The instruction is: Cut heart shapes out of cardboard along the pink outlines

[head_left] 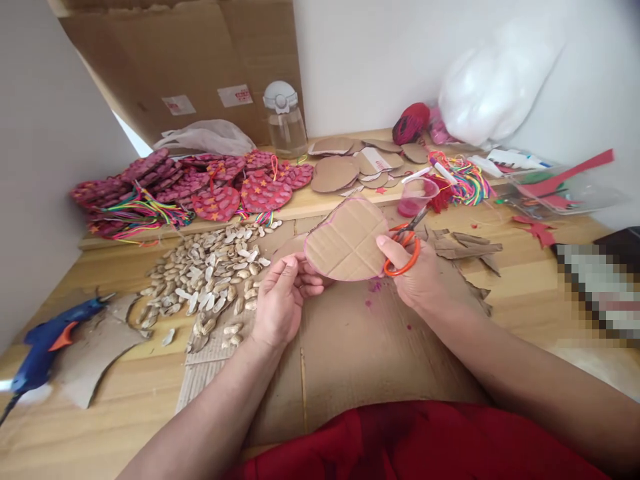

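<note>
A rounded, roughly heart-shaped cardboard cutout (347, 240) with a purple outline is held up above the work surface. My right hand (413, 267) grips its right edge, thumb on the front face. The same hand also holds orange-handled scissors (403, 263), their blades pointing up and away. My left hand (285, 293) is at the cutout's left edge, fingers curled in and fingertips against the rim; part of its grip is hidden. Beneath both hands lies a large cardboard sheet (350, 360) with purple stains. Peanut shells (210, 267) are heaped left of my left hand.
A blue glue gun (55, 340) lies at left. Along the raised back ledge are decorated red pieces (215, 200), a water bottle (285, 120), cut cardboard shapes (335, 173), yarn (413, 120) and colourful cords (470, 180). Cardboard scraps (465, 247) and a clear tray (560, 190) sit right.
</note>
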{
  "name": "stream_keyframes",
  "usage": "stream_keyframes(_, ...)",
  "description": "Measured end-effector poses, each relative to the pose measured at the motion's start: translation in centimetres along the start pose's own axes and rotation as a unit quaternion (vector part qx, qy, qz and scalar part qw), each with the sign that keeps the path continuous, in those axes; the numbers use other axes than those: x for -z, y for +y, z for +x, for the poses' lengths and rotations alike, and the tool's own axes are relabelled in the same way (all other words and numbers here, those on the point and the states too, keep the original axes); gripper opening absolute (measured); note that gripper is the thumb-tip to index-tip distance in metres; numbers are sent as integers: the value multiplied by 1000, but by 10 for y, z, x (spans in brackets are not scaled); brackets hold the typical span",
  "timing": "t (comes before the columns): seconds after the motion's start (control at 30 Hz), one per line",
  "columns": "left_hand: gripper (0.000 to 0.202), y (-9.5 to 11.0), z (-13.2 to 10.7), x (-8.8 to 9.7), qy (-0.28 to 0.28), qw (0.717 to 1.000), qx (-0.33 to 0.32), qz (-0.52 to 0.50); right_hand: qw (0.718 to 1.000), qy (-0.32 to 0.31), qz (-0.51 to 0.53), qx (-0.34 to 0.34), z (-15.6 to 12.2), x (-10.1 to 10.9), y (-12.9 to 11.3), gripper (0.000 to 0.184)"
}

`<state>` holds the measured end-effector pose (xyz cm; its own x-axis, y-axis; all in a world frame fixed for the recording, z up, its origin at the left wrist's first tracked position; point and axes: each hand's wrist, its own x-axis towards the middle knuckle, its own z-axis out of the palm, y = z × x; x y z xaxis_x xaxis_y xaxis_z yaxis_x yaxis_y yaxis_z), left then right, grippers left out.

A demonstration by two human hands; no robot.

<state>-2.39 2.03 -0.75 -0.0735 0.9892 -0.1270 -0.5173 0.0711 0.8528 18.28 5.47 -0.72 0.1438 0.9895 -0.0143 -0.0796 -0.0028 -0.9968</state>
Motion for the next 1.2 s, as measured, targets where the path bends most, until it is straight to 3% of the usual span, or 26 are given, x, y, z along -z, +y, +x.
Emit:
stream_keyframes(0.37, 27, -2, -2, 0, -2, 1000, -2, 14, 996, 2, -63, 70, 0, 2, 0, 28)
stream_keyframes(0.57, 25, -2, -3, 0, -11, 999, -21, 28, 994, -30, -67, 78, -7, 0, -3, 25)
stream_keyframes(0.73, 24, -3, -1, 4, 39, 998, -40, 27, 992, -92, -72, 56, -19, -6, -10, 30)
stream_keyframes(0.8, 23, -4, -1, 5, 31, 999, -32, 24, 992, -97, -60, 53, -21, -8, -11, 31)
stream_keyframes(1.07, 36, -14, -18, -7, 9, 999, 24, -38, 988, -152, -6, 36, -28, -14, -13, 36)
stream_keyframes(1.2, 51, -19, -25, -14, 64, 997, 41, -20, 982, -184, 13, 26, -32, -17, -12, 35)
